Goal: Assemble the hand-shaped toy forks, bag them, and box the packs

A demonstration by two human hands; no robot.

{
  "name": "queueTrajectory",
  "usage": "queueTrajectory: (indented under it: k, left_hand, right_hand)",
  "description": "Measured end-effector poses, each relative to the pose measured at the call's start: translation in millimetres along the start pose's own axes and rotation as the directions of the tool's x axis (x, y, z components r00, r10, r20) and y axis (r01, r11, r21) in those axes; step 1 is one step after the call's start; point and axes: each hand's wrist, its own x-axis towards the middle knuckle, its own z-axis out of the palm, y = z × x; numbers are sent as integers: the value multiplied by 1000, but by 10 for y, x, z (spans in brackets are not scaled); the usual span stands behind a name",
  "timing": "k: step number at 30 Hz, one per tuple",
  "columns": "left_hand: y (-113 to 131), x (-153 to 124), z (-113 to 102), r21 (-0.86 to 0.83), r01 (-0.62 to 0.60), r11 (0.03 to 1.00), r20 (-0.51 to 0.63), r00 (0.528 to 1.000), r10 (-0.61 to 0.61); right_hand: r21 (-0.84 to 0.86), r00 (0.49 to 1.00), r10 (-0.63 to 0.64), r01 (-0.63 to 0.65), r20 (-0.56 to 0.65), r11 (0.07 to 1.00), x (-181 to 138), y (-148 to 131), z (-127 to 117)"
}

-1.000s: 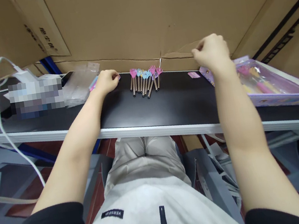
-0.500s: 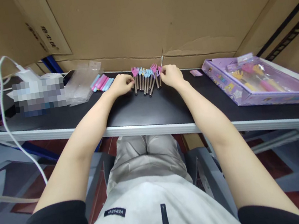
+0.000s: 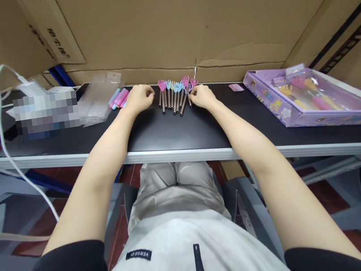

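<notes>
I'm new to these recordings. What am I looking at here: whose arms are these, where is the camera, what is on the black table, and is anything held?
There is no machine. These are one person's two bare arms, filmed by a camera worn on the head that looks forward and down, so the lap shows below. The left hand and right hand rest on the black tabletop with a white edge, either side of a row of small metal-handled sticks with pink and blue hand-shaped tips. The right fingers reach the row's end; whether either hand grips a stick cannot be told. To the left lie pink and blue tubes, clear plastic bags and a white charger with cable. To the right lies a purple toy box with a clear window. Brown cardboard boxes stand behind.
</notes>
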Motion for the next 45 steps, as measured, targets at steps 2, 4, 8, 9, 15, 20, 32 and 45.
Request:
queueTrajectory:
  k: [2, 4, 8, 9, 15, 20, 32, 45]
  left_hand:
    - [-21, -7, -39, 41, 90, 995, -27, 996, -89]
    - [-58, -12, -82, 71, 189, 979, -57, 981, -185]
    - [-144, -31, -184, 93, 365, 926, -111, 928, -355]
    - [-161, -40, -211, 93, 397, 913, -121, 915, -386]
    - [-194, -92, -306, 106, 482, 870, -122, 875, -469]
    - [-217, -77, -270, 153, 464, 873, -35, 885, -464]
    - [-356, -5, -143, 195, 372, 908, 29, 923, -384]
    - [-283, -52, -103, 181, 368, 912, 12, 926, -377]
  right_hand:
    - [-1, 1000, 5, -5, 0, 1000, 8, 4, 9]
    - [11, 1000, 7, -7, -4, 1000, 30, 22, 26]
    - [52, 1000, 14, -13, -25, 999, 90, 74, 74]
    - [61, 999, 18, -16, -29, 998, 102, 83, 84]
    - [68, 999, 38, -37, -21, 997, 114, 82, 102]
    - [34, 997, 78, -78, -5, 996, 85, 21, 102]
    - [61, 989, 148, -146, -23, 987, 88, -90, 111]
    - [464, 974, 217, -164, -64, 870, 256, 90, 226]
